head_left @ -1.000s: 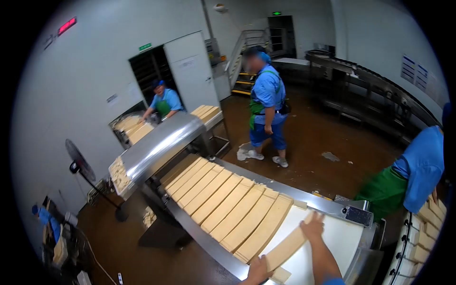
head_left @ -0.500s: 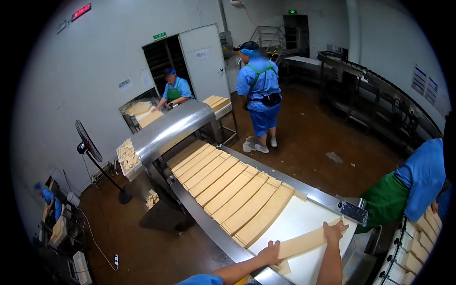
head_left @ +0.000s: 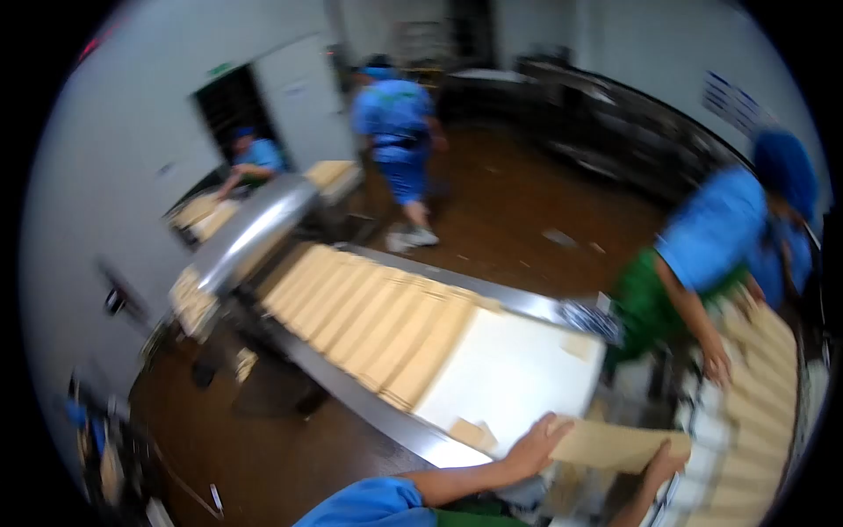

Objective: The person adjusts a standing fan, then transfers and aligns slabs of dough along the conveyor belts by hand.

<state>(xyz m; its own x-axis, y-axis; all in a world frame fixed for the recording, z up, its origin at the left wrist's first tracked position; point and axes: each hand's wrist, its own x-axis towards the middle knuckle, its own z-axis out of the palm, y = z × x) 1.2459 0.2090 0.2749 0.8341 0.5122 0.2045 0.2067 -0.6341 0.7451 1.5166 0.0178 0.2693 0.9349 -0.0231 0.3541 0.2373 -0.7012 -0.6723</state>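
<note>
My left hand (head_left: pixel 533 446) is closed on the left end of a long pale-yellow dough strip (head_left: pixel 606 444). My right hand (head_left: pixel 665 464) grips its other end. Stretched between them, the strip hangs over the gap between two conveyors, near the right one. On the white belt (head_left: pixel 518 364) of the left conveyor, rows of similar strips (head_left: pixel 369 321) lie side by side behind a bare stretch. Small offcuts (head_left: pixel 472 434) rest by the belt's near edge, and another scrap (head_left: pixel 578 345) lies at its far corner. Motion blurs the picture.
More strips (head_left: pixel 755 395) cover the right conveyor, where a co-worker in a green apron (head_left: pixel 637 299) leans over with a hand (head_left: pixel 716 364) low. A metal hood (head_left: pixel 255 228) spans the left conveyor. Two other people stand farther back. Something dark and patterned (head_left: pixel 593 321) sits on the conveyor's far rail.
Both hands have lifted the strip off the white belt and carried it right, toward the other conveyor. My view has turned right. The co-worker at right now shows more fully, with an arm reaching down.
</note>
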